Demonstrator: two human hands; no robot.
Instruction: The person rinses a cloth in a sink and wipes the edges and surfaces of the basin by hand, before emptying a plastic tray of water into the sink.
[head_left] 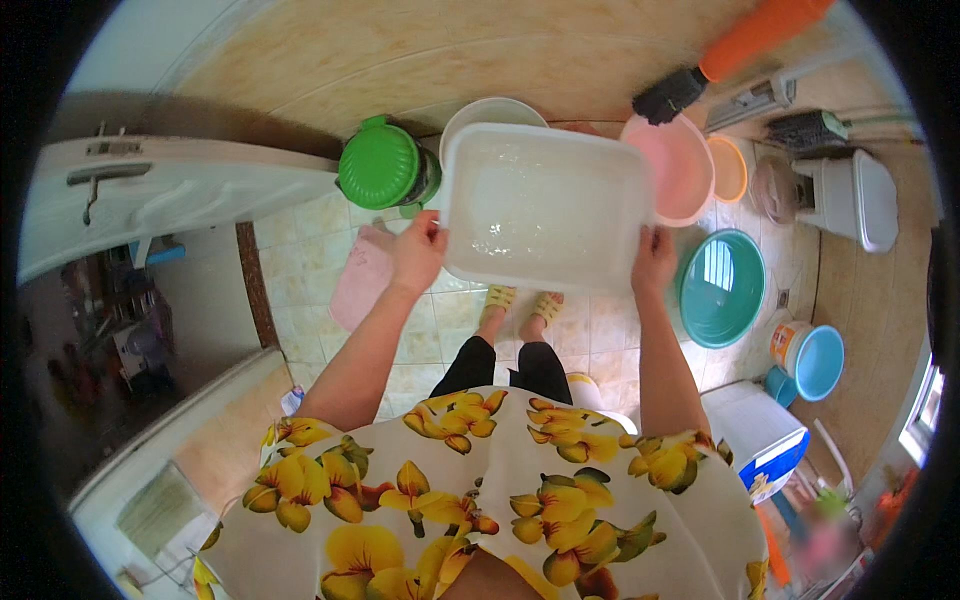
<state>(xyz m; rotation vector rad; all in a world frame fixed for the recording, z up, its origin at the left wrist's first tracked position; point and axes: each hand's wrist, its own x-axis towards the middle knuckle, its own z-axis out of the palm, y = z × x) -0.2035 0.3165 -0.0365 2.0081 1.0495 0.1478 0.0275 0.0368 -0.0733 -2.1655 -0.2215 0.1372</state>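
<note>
A white rectangular plastic tub point(550, 205), wet and shiny inside, is held out in front of me above the tiled floor. My left hand point(420, 252) grips its left rim, with the fingers curled over the edge. At the opposite side my right hand point(654, 262) holds the lower right corner of the rim. Drops or a little water glint on the tub's bottom; how much is in it I cannot tell. Behind the tub, partly covered by it, stand a round white basin point(490, 108) and a pink basin point(680, 170).
A green-lidded bin point(380, 167) stands left of the tub, near an open white door point(200, 185). A pink mat point(362, 280) lies on the floor. To the right are a teal basin point(722, 290), a blue basin point(820, 362) and a white box-shaped appliance point(750, 425). A dark-bristled brush point(672, 95) hangs above.
</note>
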